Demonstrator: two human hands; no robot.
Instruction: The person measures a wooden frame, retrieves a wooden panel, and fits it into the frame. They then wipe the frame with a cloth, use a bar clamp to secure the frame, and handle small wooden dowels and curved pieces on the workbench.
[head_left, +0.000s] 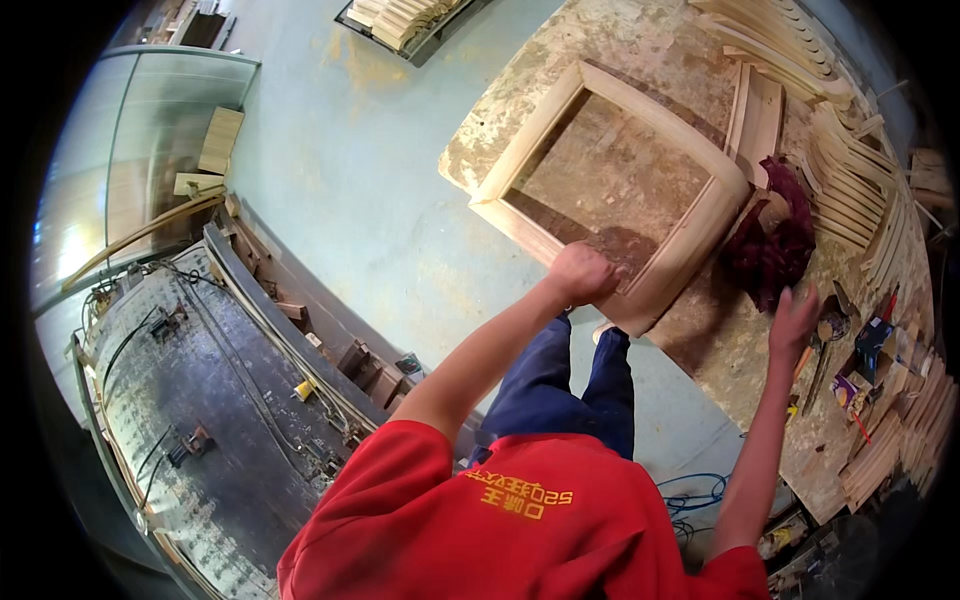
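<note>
A pale wooden frame [690,235] with rounded corners and an open middle lies tilted on the worktable, its near corner reaching past the table's edge. My left hand [585,274] is closed over the frame's near-left rail. To the right of the frame lies a crumpled dark red cloth [770,250]. Beside the cloth's lower edge is my right hand [795,318], its fingers slightly apart and nothing visible between them. Whether its fingertips touch the cloth is hard to make out.
The stained worktable [510,110] carries stacked curved wooden strips [845,180] along its right side. A small box of tools [868,360] sits at the lower right. Left stands a large dark machine bed [240,390] with cables. Blue hose [700,490] lies on the floor.
</note>
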